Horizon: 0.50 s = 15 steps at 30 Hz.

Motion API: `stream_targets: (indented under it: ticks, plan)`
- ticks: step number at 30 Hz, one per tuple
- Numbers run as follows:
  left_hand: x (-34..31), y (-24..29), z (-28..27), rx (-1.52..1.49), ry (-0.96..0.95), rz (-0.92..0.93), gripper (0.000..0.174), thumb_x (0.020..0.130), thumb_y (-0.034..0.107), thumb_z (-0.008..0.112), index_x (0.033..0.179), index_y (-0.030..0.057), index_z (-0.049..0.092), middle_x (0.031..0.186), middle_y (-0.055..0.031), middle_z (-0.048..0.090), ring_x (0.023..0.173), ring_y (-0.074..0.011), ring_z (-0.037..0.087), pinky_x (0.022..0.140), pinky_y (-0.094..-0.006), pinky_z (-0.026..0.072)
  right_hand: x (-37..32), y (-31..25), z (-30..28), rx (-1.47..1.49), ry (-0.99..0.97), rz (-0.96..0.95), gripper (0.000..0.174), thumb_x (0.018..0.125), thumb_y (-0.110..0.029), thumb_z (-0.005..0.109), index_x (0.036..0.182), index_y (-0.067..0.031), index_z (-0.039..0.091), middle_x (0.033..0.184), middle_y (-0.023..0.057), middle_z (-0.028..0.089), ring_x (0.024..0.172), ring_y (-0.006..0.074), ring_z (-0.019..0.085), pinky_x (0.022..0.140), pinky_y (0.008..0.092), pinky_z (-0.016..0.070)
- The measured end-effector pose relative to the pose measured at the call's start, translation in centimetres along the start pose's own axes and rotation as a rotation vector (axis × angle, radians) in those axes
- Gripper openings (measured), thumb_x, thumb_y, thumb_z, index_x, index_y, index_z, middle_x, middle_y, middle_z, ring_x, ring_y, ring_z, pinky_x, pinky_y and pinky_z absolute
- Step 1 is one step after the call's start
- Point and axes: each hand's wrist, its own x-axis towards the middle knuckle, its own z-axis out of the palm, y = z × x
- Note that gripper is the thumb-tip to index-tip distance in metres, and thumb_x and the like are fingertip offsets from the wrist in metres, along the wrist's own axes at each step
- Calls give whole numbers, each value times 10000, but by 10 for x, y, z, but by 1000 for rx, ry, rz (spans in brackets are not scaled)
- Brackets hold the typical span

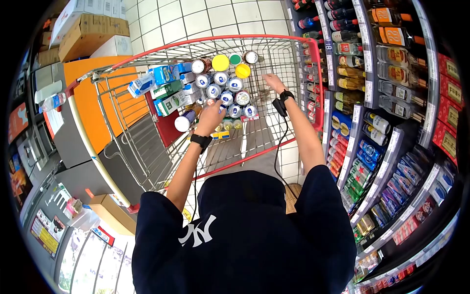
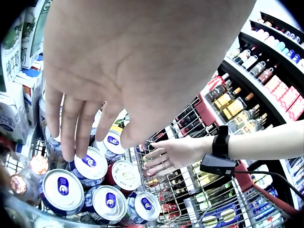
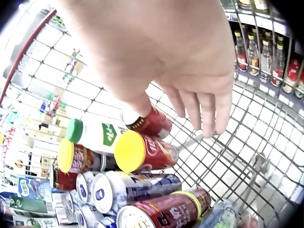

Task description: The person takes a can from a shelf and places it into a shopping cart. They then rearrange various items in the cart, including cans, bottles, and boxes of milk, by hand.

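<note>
A red-rimmed wire shopping cart (image 1: 313, 73) holds several blue-and-white cans (image 1: 221, 90), yellow-capped bottles (image 3: 130, 151), a green-capped bottle (image 3: 95, 133) and milk cartons (image 1: 164, 88). My left hand (image 1: 210, 115) hovers over the cans (image 2: 107, 202) with its fingers (image 2: 71, 128) straight and pointing down; I cannot tell whether they touch a can top. My right hand (image 1: 273, 82) is spread flat above the bare wire floor on the cart's right side, holding nothing. In the right wrist view my right hand (image 3: 199, 104) hangs above the mesh, just right of the bottles. My right hand (image 2: 166, 154) also appears in the left wrist view.
Shelves of bottles and cans (image 1: 382, 88) stand close along the cart's right side. An orange-topped counter (image 1: 98, 98) sits to the left, with cardboard boxes (image 1: 85, 32) beyond it. Tiled floor (image 1: 196, 19) lies ahead of the cart.
</note>
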Motion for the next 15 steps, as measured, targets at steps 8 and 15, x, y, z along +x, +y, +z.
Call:
stream_targets:
  ticks: [8, 15]
  plan:
    - [-8, 14, -37, -89, 45, -10, 324, 878, 217, 561, 1125, 6, 557, 1011, -254, 629, 906, -409, 612, 784, -467, 487, -77, -40, -51, -96, 268, -337, 548, 864, -358, 605, 1239, 35, 530, 1104, 245, 631, 1020, 342, 622, 876, 376, 481]
    - [-28, 10, -88, -196, 91, -102, 394, 913, 251, 545, 1215, -1, 525, 939, -214, 654, 820, -313, 651, 727, -387, 506, -198, -46, -57, -163, 461, -390, 444, 893, -286, 576, 1229, 2, 534, 1114, 288, 607, 1041, 419, 594, 882, 440, 475]
